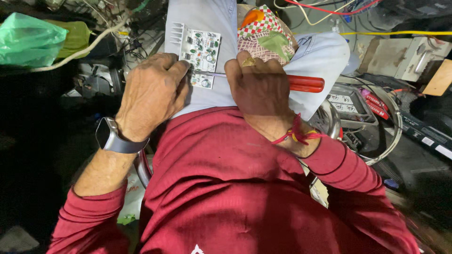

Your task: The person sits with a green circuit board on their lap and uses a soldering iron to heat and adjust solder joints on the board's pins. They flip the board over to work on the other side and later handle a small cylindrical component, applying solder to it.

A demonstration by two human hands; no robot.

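White circuit board [201, 51], green components, finned heatsink edge, red-handled screwdriver [305, 83] touching.

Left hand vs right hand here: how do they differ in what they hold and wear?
The left hand pinches the white circuit board at its lower edge; the right hand grips a red-handled screwdriver whose shaft reaches toward the board. The left wrist carries a dark smartwatch, the right wrist a red thread band. The right hand shows a gold ring; none is visible on the left. Both rest on the lap, backs up, with dark red sleeves.
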